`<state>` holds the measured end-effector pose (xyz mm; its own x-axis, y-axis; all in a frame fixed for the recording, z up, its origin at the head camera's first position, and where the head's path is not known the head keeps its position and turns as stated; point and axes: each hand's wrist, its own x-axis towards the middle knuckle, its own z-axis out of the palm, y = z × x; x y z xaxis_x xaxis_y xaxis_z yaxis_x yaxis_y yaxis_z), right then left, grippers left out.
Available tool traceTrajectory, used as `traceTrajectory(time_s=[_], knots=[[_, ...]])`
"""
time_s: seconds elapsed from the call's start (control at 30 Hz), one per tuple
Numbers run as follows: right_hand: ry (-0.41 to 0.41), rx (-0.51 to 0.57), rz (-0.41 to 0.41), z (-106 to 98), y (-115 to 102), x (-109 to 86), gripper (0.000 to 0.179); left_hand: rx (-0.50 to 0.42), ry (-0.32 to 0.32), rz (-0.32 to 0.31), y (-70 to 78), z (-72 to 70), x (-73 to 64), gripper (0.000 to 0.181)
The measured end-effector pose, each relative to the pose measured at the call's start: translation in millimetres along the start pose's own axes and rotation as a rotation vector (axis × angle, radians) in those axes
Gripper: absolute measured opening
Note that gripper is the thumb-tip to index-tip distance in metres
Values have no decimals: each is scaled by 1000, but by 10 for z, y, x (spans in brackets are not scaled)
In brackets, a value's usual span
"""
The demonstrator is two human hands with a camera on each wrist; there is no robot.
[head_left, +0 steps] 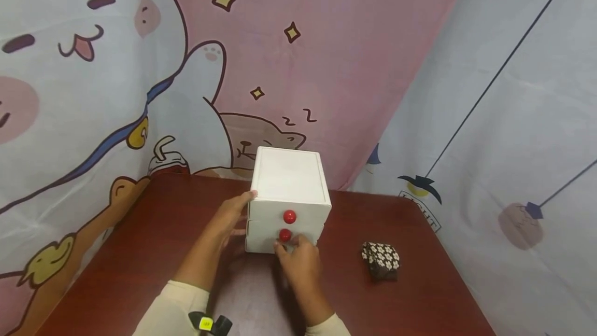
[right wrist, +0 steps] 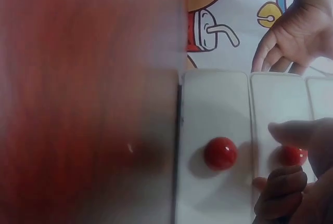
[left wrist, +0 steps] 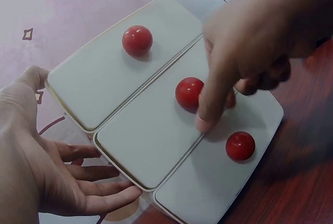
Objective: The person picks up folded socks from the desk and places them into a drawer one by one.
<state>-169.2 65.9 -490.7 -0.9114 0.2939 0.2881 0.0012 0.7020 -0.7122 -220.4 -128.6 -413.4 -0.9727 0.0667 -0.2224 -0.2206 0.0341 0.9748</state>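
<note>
A small white drawer box (head_left: 291, 175) stands on the table with three drawers, each with a round red knob. My left hand (left wrist: 62, 177) is at the box's left side, thumb by the top edge and fingers extended along the side. At the box's front is my right hand (head_left: 300, 263), somewhat blurred. Its thumb and forefinger are parted close about the middle knob (right wrist: 292, 155), and its other fingers are curled. The top knob (left wrist: 137, 40) and bottom knob (left wrist: 240, 146) are untouched. In the head view my right hand hides the bottom knob. All drawers appear closed.
To the right of the box, a small folded cloth item (head_left: 381, 261) with white flowers on black lies on the dark red-brown table (head_left: 345, 294). A printed curtain (head_left: 326, 66) hangs behind the table and along its sides.
</note>
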Motion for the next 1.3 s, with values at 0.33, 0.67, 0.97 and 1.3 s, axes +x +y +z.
traceTrajectory(time_s=[0.33, 0.67, 0.97, 1.3], knots=[[-62, 51, 29, 154, 192, 50, 38, -1, -5, 2, -1, -6, 2, 85], [-140, 167, -5, 234, 324, 83, 36, 6, -8, -6, -8, 3, 15, 86], [-113, 179, -58, 387, 465, 126, 45, -15, -6, -14, -11, 3, 16, 85], [-43, 239, -144, 436, 510, 92, 46, -12, -5, -14, -14, -7, 14, 84]])
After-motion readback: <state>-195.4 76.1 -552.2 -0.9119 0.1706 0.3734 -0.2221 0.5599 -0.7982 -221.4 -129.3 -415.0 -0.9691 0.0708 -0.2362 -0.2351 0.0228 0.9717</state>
